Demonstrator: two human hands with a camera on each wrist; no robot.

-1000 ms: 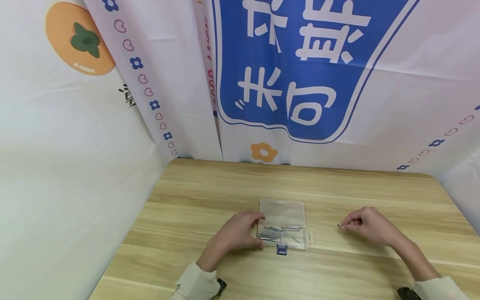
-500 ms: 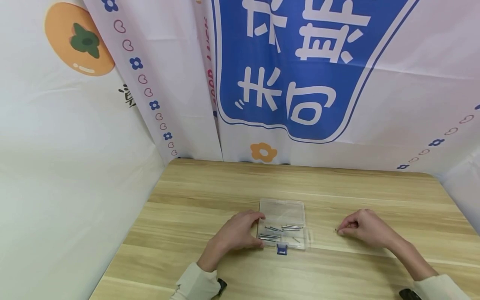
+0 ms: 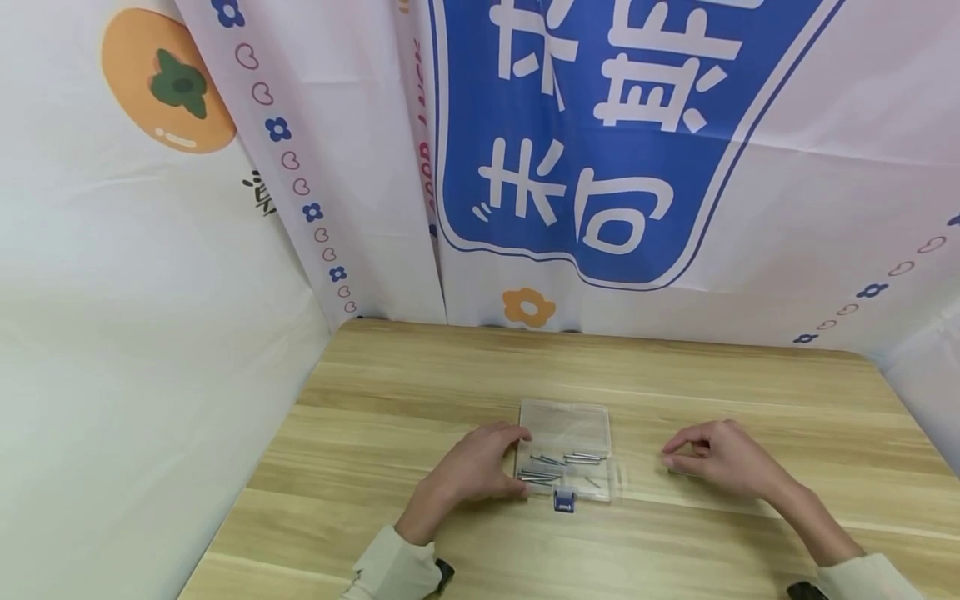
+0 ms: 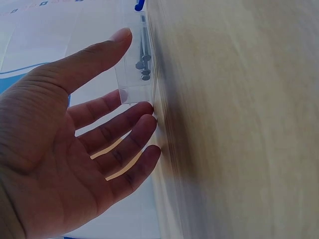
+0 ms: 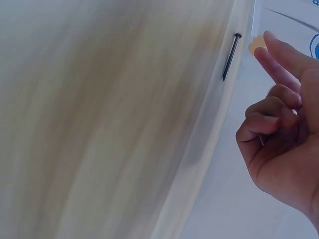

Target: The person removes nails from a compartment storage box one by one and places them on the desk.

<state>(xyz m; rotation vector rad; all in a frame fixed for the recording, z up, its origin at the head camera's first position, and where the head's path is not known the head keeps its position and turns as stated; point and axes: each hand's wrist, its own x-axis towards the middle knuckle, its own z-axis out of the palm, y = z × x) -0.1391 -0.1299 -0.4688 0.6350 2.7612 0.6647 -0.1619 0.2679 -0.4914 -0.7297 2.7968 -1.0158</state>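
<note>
A clear plastic box [image 3: 570,492] lies with its lid [image 3: 566,425] folded back; several nails [image 3: 540,477] sit in its compartments, with one small nail [image 3: 592,482] at the front right. My left hand [image 3: 468,467] rests around the box's left end, fingers loosely spread; in the left wrist view the thumb overlaps the front wall and the fingertips are right at the end wall. My right hand [image 3: 731,462] is low over the table to the right. In the right wrist view a nail [image 5: 231,57] lies apart from its thumb and index finger, which are extended with a gap; the other fingers are curled.
A blue latch [image 3: 564,501] sticks out from the box's front edge. The wooden table [image 3: 420,375] ends at the back against a hanging printed cloth [image 3: 375,183]. White cloth [image 3: 135,333] hangs on the left side too.
My right hand has moved slightly left and its thumb and index have parted; the nail held between them earlier is now loose beneath. My left hand and the box stay put.
</note>
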